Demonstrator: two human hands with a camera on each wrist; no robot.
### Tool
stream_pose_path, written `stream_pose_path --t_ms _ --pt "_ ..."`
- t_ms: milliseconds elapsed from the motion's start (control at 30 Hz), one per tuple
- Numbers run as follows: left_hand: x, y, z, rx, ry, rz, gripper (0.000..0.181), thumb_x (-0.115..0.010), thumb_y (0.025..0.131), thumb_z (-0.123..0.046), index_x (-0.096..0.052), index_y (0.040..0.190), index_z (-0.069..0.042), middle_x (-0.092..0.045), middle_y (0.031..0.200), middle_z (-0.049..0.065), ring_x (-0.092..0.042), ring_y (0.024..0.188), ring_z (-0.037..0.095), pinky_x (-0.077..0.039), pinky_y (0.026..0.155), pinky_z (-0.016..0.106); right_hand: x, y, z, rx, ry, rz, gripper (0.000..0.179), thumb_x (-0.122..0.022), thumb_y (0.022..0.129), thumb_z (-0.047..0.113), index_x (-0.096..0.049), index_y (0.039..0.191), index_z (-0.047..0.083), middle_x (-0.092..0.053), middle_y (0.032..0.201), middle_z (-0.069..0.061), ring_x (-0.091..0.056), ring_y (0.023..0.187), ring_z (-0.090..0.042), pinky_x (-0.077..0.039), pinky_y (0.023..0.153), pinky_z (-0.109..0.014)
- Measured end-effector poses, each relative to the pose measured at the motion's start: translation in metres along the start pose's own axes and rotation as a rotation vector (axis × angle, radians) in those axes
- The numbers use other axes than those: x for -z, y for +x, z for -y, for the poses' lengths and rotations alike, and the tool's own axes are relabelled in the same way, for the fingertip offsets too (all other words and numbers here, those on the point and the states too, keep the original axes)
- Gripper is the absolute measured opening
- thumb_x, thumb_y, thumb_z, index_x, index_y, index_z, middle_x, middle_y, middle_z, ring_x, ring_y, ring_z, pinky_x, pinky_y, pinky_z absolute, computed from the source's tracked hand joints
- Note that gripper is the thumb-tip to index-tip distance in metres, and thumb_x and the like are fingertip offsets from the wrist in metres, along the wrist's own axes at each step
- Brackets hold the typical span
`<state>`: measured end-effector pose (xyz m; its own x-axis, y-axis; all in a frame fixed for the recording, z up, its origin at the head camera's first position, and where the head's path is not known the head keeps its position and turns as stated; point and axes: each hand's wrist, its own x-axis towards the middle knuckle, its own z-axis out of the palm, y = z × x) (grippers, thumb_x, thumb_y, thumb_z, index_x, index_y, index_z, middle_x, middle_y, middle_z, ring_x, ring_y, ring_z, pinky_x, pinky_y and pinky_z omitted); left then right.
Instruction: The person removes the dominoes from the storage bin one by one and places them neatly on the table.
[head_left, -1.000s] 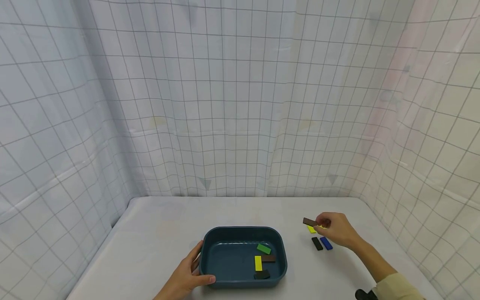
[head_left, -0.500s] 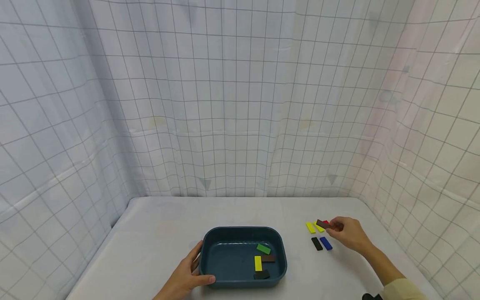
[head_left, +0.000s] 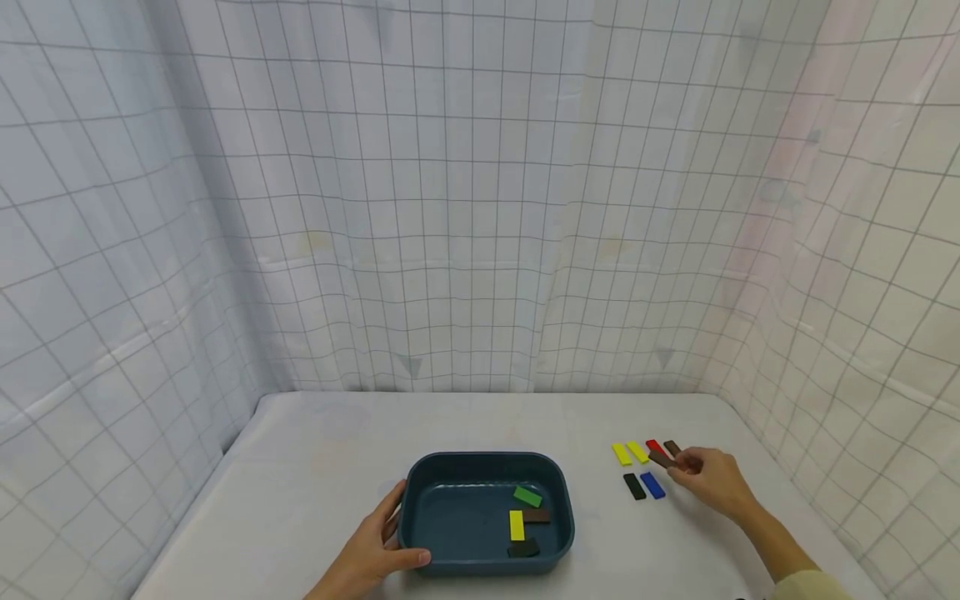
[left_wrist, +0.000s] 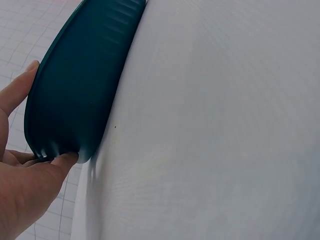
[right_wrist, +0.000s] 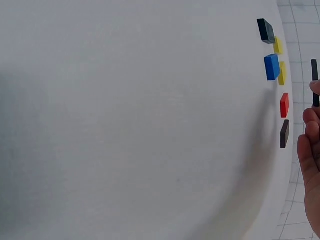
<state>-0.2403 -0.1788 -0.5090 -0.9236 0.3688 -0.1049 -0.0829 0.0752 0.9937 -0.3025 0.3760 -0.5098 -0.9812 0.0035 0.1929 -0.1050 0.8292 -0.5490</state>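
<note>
While a brown rectangular block (head_left: 661, 458) is pinched in my right hand (head_left: 716, 483) above the white table (head_left: 337, 450), near a red block (head_left: 654, 446) (another brown block (head_left: 672, 447) lies beside it), my left hand (head_left: 371, 540) grips the left end of a dark teal tub (head_left: 480, 568) holding green, yellow, brown and black blocks (head_left: 517, 526).

Pale cream sleeve (head_left: 810, 587) on right forearm (head_left: 777, 542) — left hand (head_left: 375, 543), right hand (head_left: 714, 482) bare.

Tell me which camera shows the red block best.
The right wrist view: the red block lies there unobstructed. The head view shows it partly covered by the held brown block; the left wrist view doesn't show it.
</note>
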Motion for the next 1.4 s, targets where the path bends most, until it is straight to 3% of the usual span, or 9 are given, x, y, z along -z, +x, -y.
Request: stream_pose_path --t_ms 267,600,1200,1400 --pt "-0.001 0.001 -0.001 0.016 0.015 -0.007 0.107 -0.079 0.092 -0.016 -0.002 0.164 0.003 0.002 0.168 0.029 -0.010 0.152 0.049 -0.043 0.111 0.048 -0.006 -0.009 -0.014 -0.105 0.015 0.000 0.024 -0.080 0.087 0.020 -0.073 0.096 -0.002 -0.062 0.078 -0.001 -0.055 0.076 -0.019 -0.046 0.063 -0.030" --pt "-0.001 0.001 -0.001 0.039 0.016 -0.015 0.107 -0.079 0.092 -0.017 -0.002 0.164 0.002 0.003 0.168 0.030 -0.011 0.151 0.051 -0.046 0.108 0.049 -0.015 -0.014 -0.019 -0.176 -0.002 -0.006 0.025 -0.080 0.087 0.020 -0.072 0.094 -0.004 -0.062 0.077 -0.002 -0.056 0.075 -0.020 -0.050 0.067 -0.034" --pt "0.001 0.001 0.001 0.026 0.032 -0.015 0.107 -0.079 0.092 -0.018 -0.003 0.164 0.002 0.002 0.168 0.030 -0.012 0.151 0.051 -0.046 0.108 0.050 -0.023 -0.014 -0.019 -0.145 -0.065 -0.010 0.024 -0.081 0.087 0.021 -0.070 0.092 0.000 -0.060 0.077 -0.001 -0.055 0.075 -0.020 -0.051 0.068 -0.035" --pt "0.001 0.002 0.001 0.020 0.080 -0.031 0.107 -0.081 0.091 -0.019 -0.005 0.164 0.004 -0.003 0.167 0.031 -0.016 0.150 0.052 -0.043 0.110 0.052 -0.020 -0.015 -0.016 -0.165 -0.059 0.013 0.028 -0.083 0.087 0.022 -0.072 0.097 -0.002 -0.060 0.079 -0.002 -0.055 0.077 -0.021 -0.051 0.069 -0.037"
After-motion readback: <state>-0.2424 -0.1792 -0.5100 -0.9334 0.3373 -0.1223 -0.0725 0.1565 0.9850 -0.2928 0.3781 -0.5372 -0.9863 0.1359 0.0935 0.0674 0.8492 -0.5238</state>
